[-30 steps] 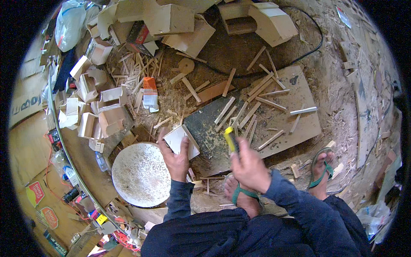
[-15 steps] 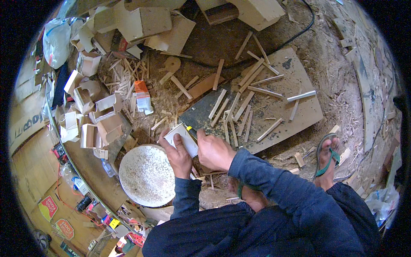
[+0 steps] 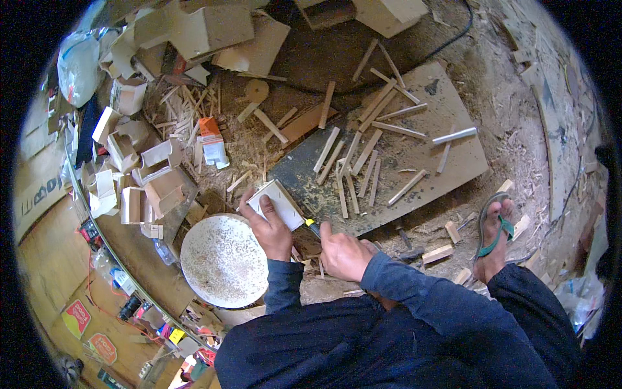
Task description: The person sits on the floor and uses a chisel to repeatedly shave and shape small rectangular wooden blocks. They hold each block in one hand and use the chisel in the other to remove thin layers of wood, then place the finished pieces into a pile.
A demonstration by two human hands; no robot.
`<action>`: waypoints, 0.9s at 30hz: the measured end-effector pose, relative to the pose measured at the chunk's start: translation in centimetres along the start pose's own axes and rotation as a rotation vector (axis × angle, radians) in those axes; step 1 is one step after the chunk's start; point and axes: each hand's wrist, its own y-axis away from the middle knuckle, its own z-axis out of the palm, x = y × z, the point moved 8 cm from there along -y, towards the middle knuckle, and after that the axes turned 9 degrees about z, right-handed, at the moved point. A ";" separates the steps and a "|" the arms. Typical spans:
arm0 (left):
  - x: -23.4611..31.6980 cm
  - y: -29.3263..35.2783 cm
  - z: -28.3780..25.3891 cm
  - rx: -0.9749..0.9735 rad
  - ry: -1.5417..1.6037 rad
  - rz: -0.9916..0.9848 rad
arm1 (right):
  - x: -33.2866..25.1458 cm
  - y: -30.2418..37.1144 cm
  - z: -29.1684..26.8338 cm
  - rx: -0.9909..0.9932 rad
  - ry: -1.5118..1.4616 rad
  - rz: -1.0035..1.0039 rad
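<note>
My left hand (image 3: 272, 228) is closed round a small white rectangular block or box (image 3: 282, 202), thumb lying across its white face. A brownish side shows along its right edge. My right hand (image 3: 345, 254) grips a slim yellow-and-black hand tool (image 3: 314, 227), which looks like a cutter. Its yellow end is against or very close to the block's lower right corner; I cannot make out a blade. Just left of my left wrist is a round white speckled disc or dish (image 3: 223, 260).
Several wooden strips (image 3: 367, 153) lie scattered on a dark, worn board (image 3: 447, 162) ahead. Cut box-like pieces (image 3: 155, 162) and cardboard (image 3: 214, 32) are piled at left and far left. An orange-and-white packet (image 3: 212, 142) rests among wood splinters. A sandalled foot (image 3: 495, 236) is at right.
My right hand has moved down and slightly right, bringing the tool from the block's upper edge to its lower right corner. The block has turned slightly in my left hand.
</note>
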 end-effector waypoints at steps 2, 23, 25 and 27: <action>0.4 0.0 0.0 0.006 0.030 0.048 | 0.5 0.6 0.2 -0.004 -0.026 0.009; 0.4 -0.2 -0.3 0.038 -0.045 0.047 | 0.2 -1.2 -0.5 0.012 -0.043 -0.027; 0.1 -0.2 -0.2 0.037 -0.013 0.002 | 1.1 0.8 0.6 -0.047 -0.020 0.014; -0.7 -0.1 0.1 0.022 0.092 -0.086 | 1.4 1.8 0.5 -0.032 -0.010 -0.004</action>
